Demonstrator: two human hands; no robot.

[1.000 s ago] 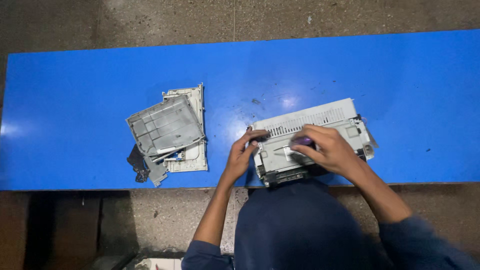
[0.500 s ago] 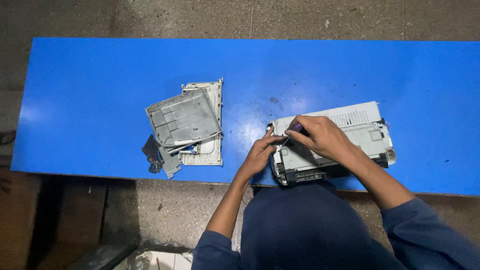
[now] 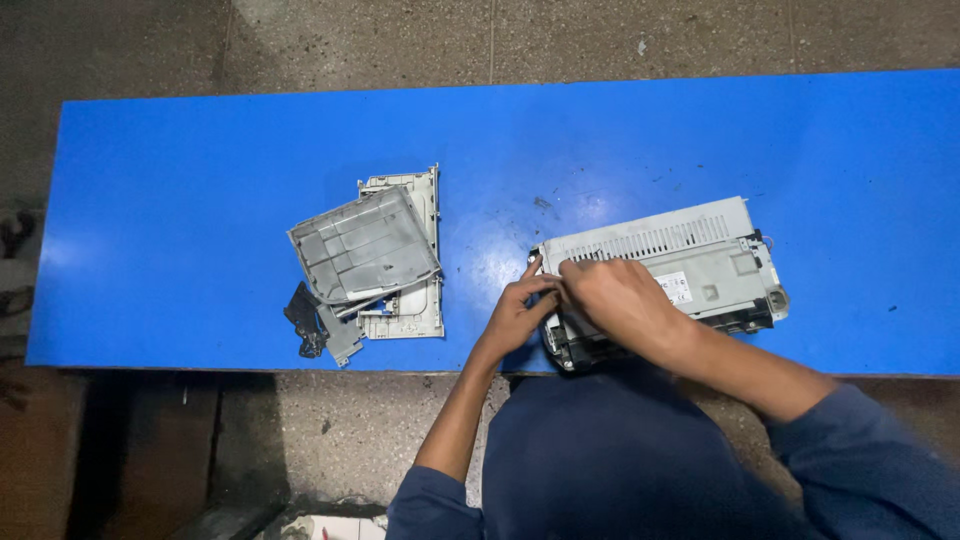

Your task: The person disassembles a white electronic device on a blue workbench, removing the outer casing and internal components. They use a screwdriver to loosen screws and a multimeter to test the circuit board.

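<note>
One long blue bench [image 3: 200, 200] fills the view, standing on a rough concrete floor [image 3: 350, 40]. Near its front edge lies a grey printer body [image 3: 700, 255], stripped of covers. To its left, well apart, lies a stack of grey plastic panels [image 3: 375, 250]. The right hand [image 3: 615, 300] rests over the printer's left end, fingers curled; what they grip cannot be told. The left hand [image 3: 515, 315] touches the same corner, one finger extended.
</note>
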